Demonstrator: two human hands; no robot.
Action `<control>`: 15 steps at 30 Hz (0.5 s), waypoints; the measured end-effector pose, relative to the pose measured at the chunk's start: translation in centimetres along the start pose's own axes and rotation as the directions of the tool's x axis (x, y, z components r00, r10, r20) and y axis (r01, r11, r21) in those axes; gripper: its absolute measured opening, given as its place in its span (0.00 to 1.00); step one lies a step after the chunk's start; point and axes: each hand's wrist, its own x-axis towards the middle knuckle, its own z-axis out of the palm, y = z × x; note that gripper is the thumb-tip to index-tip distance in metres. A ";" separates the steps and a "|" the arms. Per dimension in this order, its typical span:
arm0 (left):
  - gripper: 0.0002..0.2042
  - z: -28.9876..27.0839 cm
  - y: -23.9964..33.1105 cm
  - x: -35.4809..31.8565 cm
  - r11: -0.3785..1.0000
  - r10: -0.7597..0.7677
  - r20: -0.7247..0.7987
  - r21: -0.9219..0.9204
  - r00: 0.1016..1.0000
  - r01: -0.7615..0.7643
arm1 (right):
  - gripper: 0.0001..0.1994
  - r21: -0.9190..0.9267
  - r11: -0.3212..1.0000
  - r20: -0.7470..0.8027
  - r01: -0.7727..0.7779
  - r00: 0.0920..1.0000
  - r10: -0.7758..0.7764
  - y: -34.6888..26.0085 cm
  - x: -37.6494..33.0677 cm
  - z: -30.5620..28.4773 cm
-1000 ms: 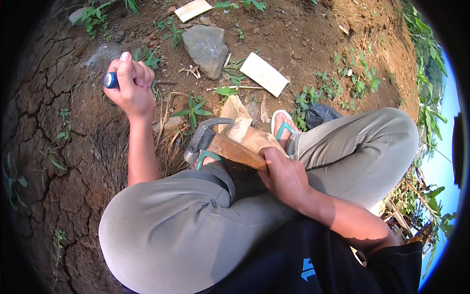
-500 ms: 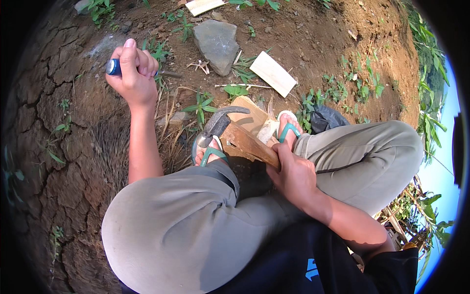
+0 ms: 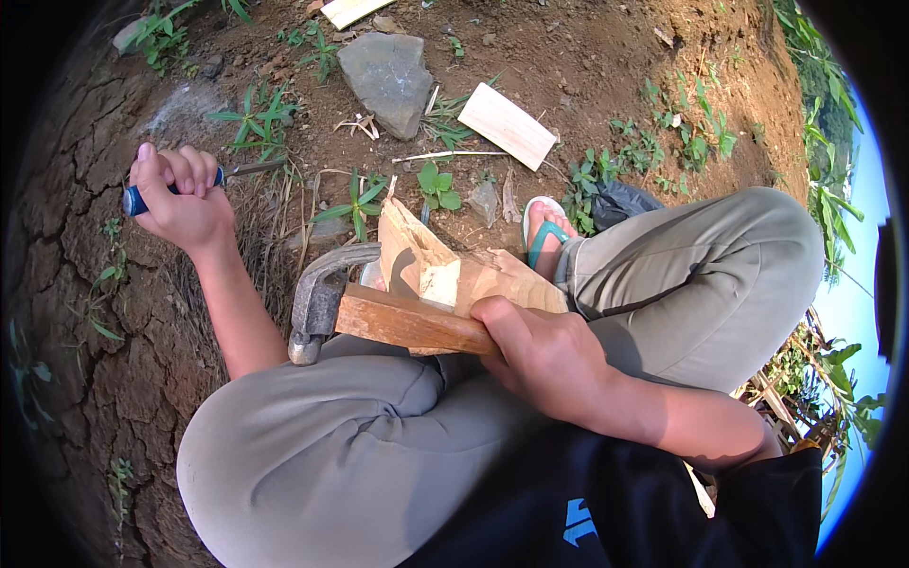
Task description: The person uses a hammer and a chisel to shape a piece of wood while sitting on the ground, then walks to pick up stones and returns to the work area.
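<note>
My left hand (image 3: 185, 194) is closed around the blue handle of a chisel (image 3: 256, 168), held out to the left above the dirt, its metal blade pointing right. In my right hand (image 3: 540, 355) is the wooden handle of a claw hammer (image 3: 412, 318); its grey steel head lies to the left, over my left knee. Just behind the handle stands a pale block of wood (image 3: 511, 279) with a notch and a splintered upper edge, between my legs. Its lower part is hidden by the hammer and my hand; whether my right fingers also touch it, I cannot tell.
A flat grey stone (image 3: 386, 80) and a pale board (image 3: 507, 126) lie on the dirt ahead. Another board (image 3: 350, 9) is at the far edge. A dark plastic bag (image 3: 623, 204) sits beyond my sandalled right foot (image 3: 547, 232). Small weeds grow around.
The wood block has come up from between my feet, closer to me. My right hand and the hammer have swung lower and left. My left hand has moved left and nearer with the chisel.
</note>
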 end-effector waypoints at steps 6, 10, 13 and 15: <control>0.18 0.1 -0.2 -0.3 0.999 -0.002 -0.001 0.035 1.000 0.002 | 0.22 0.031 0.999 0.040 -0.030 0.999 0.029 -0.1 -0.7 0.1; 0.18 0.1 0.1 -0.1 0.999 0.006 0.023 0.032 1.000 -0.007 | 0.21 -0.038 0.999 -0.001 -0.030 1.000 0.030 0.4 -0.9 0.7; 0.18 0.6 0.2 0.0 1.000 0.005 0.017 0.025 1.000 -0.005 | 0.12 -0.021 0.999 -0.120 0.046 0.992 -0.048 1.3 0.0 0.8; 0.18 1.1 0.3 -0.1 1.000 0.000 0.013 0.011 1.000 0.000 | 0.12 -0.033 0.999 -0.111 0.024 0.993 -0.028 1.6 0.8 0.9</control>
